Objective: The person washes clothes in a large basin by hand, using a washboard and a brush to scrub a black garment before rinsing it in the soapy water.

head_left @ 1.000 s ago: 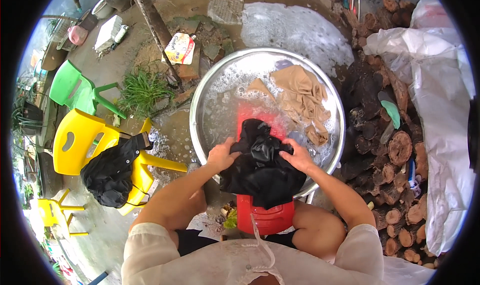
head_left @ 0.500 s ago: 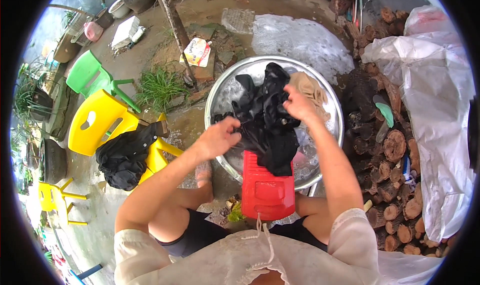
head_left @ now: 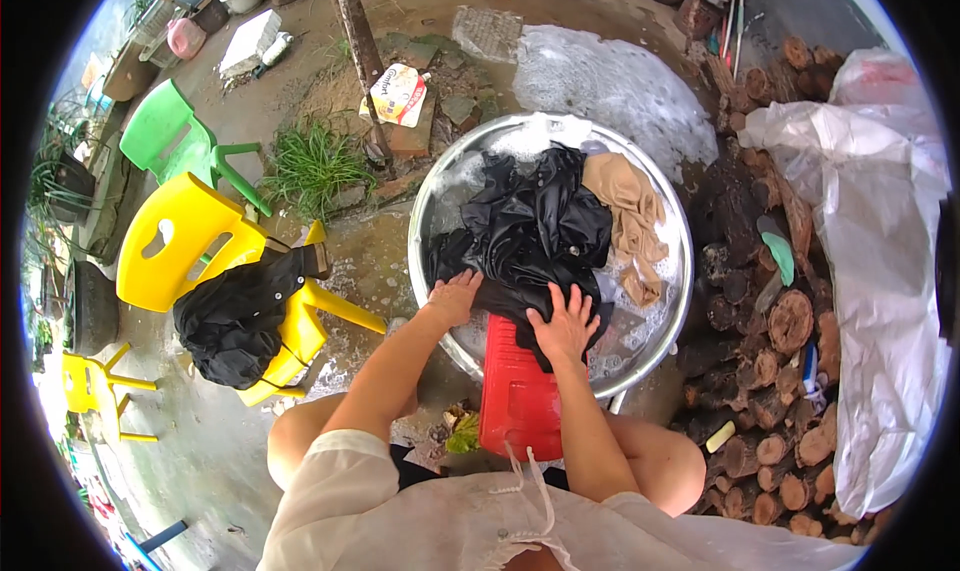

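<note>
A wet black garment (head_left: 540,211) lies bunched in a round metal tub (head_left: 684,261) of soapy water, its near end draped over a red plastic washboard (head_left: 522,396). My right hand (head_left: 565,323) rests on that near end, open, with its fingers spread over the cloth. At the garment's left edge, by the tub's near-left side, is my left hand (head_left: 455,298); its thumb stands apart from the fingers, which touch the cloth. A tan cloth (head_left: 628,206) sits in the tub's right part. The washboard leans out of the tub between my legs.
On the left, a yellow chair (head_left: 185,236) holds another black garment (head_left: 235,316); a green chair (head_left: 165,136) stands behind it. Stacked logs (head_left: 790,326) and a white plastic sheet (head_left: 880,251) line the right. Foam (head_left: 610,86) covers ground beyond the tub. A thin tree trunk (head_left: 358,41) rises near grass.
Both hands have come down onto the black garment, the right one moving nearer and left. The garment has dropped and spread out in the tub, uncovering more tan cloth.
</note>
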`<state>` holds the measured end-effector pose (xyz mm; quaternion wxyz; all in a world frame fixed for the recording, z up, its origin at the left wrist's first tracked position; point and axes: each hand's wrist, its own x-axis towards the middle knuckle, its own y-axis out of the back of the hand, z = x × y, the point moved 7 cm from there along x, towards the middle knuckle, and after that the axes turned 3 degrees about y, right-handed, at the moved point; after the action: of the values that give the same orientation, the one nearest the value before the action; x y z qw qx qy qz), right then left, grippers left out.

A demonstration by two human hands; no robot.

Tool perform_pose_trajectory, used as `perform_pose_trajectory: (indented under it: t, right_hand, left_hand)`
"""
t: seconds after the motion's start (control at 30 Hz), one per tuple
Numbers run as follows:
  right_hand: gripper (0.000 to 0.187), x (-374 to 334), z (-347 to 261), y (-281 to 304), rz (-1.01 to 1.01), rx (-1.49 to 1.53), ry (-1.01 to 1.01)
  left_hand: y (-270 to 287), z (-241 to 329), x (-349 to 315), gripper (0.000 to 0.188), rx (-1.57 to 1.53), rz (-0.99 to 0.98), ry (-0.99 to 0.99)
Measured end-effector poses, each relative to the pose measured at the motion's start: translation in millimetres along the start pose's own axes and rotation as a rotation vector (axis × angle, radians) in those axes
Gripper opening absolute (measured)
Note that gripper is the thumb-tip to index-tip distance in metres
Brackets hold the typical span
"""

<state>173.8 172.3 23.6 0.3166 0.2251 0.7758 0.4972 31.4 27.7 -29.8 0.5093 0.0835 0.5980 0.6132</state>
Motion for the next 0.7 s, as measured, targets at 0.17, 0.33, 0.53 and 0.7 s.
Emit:
perform_pose_trajectory:
  t: [0.17, 0.33, 0.53, 0.7]
  right_hand:
    - [0.076, 10, 14, -5, -0.166, 0.141, -0.009]
    - [0.097, 10, 14, -5, -0.294, 0.607, 0.189]
    - [0.073, 2, 24, 27, -0.246, 0.219, -0.023]
    - [0.047, 52, 15, 96, 0.259, 1.137, 0.126]
  left_hand:
    - [-48, -5, 30, 0.066, -0.225, -0.180, 0.195]
    - [-96, -35, 39, 0.034, -0.278, -0.239, 0.137]
    - [92, 18, -1, 0.037, -0.496, 0.351, -0.055]
    - [167, 26, -39, 0.038, -1.060, 0.517, -0.200]
